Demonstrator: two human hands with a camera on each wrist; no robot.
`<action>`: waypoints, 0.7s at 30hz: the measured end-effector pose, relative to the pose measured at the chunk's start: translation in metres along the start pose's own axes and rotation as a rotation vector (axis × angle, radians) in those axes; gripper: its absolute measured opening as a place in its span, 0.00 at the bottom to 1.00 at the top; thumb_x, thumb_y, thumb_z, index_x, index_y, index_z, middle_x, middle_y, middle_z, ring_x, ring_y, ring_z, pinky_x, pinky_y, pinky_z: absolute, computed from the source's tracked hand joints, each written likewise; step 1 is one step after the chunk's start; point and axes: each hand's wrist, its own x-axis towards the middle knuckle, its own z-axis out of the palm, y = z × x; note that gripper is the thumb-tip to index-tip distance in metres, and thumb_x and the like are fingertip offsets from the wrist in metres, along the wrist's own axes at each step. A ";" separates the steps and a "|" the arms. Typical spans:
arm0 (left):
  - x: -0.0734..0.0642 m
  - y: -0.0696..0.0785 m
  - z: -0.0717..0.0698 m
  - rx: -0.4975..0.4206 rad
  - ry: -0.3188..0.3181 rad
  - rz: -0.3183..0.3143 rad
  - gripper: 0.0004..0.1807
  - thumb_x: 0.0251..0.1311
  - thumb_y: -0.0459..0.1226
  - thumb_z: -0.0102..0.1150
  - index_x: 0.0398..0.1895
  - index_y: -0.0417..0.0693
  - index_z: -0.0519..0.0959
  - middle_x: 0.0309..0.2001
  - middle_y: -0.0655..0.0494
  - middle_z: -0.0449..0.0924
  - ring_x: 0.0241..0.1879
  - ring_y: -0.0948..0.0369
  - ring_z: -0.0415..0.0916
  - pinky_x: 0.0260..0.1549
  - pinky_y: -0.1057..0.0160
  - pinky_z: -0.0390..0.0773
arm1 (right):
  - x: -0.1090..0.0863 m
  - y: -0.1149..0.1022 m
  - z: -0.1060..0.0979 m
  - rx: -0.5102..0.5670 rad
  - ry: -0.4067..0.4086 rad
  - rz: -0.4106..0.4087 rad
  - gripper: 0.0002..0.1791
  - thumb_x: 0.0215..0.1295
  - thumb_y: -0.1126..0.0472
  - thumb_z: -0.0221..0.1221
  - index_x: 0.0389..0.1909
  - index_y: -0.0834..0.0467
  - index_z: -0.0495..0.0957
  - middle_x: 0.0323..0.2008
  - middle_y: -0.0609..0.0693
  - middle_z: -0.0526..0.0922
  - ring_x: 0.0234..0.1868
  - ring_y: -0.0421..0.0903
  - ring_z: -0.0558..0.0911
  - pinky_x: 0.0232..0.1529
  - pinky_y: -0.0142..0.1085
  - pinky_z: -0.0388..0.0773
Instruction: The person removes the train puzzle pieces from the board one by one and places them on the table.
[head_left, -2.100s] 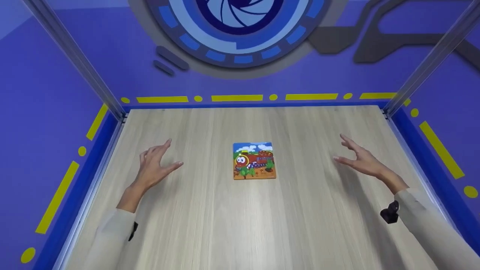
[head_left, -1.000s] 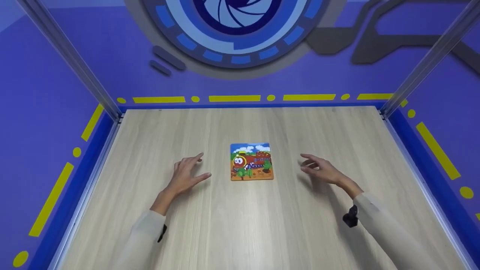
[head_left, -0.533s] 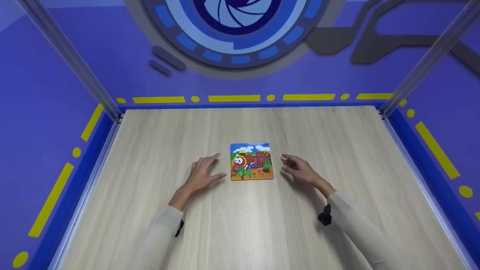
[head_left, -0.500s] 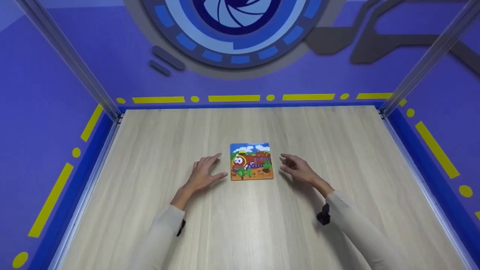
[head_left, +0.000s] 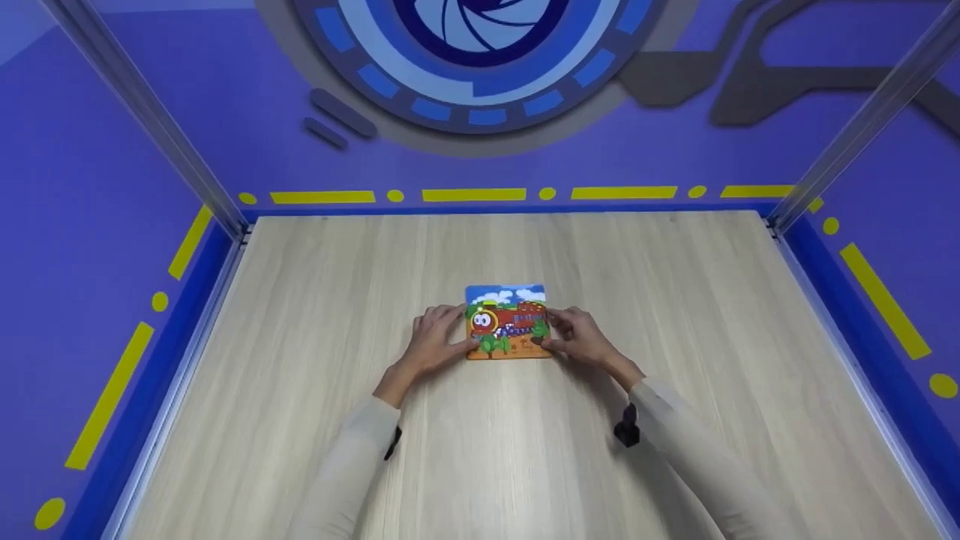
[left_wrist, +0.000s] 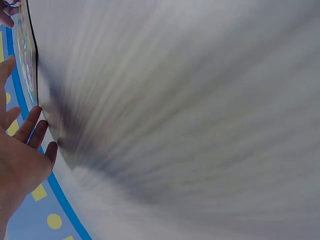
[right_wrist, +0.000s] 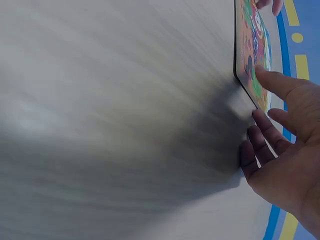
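A square picture board printed with a red cartoon train lies flat on the wooden table. My left hand is at its left side, thumb tip overlapping the face and fingertips right at the edge. On the opposite side, my right hand has its thumb over the board's face and its fingers along the right edge. The right wrist view shows that thumb above the printed board, with the other fingers low by the table. In the left wrist view the left fingers reach the board's corner.
A blue-purple back wall with yellow dashes stands behind the table. Similar side walls rise at left and right, with metal posts at the far corners. Dark devices sit at the sleeve cuffs.
Both hands have moved inward from the sides, the left one rightward and the right one leftward, up to the board's edges. The board stays in its place on the table.
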 end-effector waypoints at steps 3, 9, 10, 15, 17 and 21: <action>0.001 0.000 0.003 0.019 0.001 0.029 0.38 0.62 0.50 0.68 0.72 0.42 0.70 0.65 0.40 0.72 0.67 0.44 0.64 0.65 0.40 0.59 | 0.001 -0.001 0.002 -0.023 -0.007 -0.009 0.33 0.61 0.68 0.70 0.66 0.73 0.72 0.47 0.65 0.79 0.46 0.54 0.75 0.48 0.43 0.72; -0.009 -0.005 0.003 0.056 -0.007 0.055 0.37 0.62 0.51 0.69 0.69 0.40 0.73 0.65 0.40 0.71 0.66 0.43 0.63 0.65 0.37 0.57 | 0.000 -0.006 0.011 -0.044 -0.033 -0.005 0.33 0.61 0.68 0.69 0.66 0.74 0.72 0.45 0.64 0.79 0.44 0.52 0.74 0.45 0.37 0.69; -0.011 -0.006 0.003 0.063 -0.010 0.047 0.38 0.62 0.52 0.69 0.69 0.39 0.73 0.65 0.40 0.71 0.66 0.43 0.63 0.65 0.37 0.57 | 0.000 -0.006 0.013 -0.046 -0.045 -0.010 0.33 0.61 0.68 0.69 0.66 0.74 0.71 0.45 0.64 0.79 0.43 0.52 0.74 0.44 0.36 0.69; -0.019 -0.006 0.000 0.089 -0.010 0.052 0.38 0.61 0.52 0.70 0.68 0.39 0.74 0.65 0.40 0.71 0.67 0.43 0.62 0.66 0.37 0.56 | -0.002 -0.009 0.018 -0.075 -0.057 -0.014 0.34 0.61 0.65 0.71 0.67 0.72 0.72 0.44 0.61 0.79 0.42 0.49 0.71 0.44 0.35 0.66; -0.021 -0.005 0.000 0.092 -0.009 0.075 0.38 0.60 0.53 0.70 0.68 0.39 0.74 0.65 0.40 0.71 0.67 0.43 0.63 0.65 0.37 0.57 | -0.004 -0.010 0.017 -0.097 -0.040 -0.011 0.34 0.60 0.65 0.72 0.66 0.72 0.73 0.43 0.60 0.79 0.42 0.48 0.70 0.44 0.36 0.64; -0.025 -0.003 -0.002 0.124 0.008 0.095 0.39 0.57 0.54 0.72 0.65 0.40 0.76 0.63 0.41 0.71 0.65 0.43 0.64 0.63 0.37 0.58 | -0.011 -0.012 0.015 -0.152 -0.027 -0.068 0.33 0.60 0.63 0.72 0.64 0.73 0.74 0.42 0.59 0.79 0.39 0.47 0.68 0.43 0.36 0.62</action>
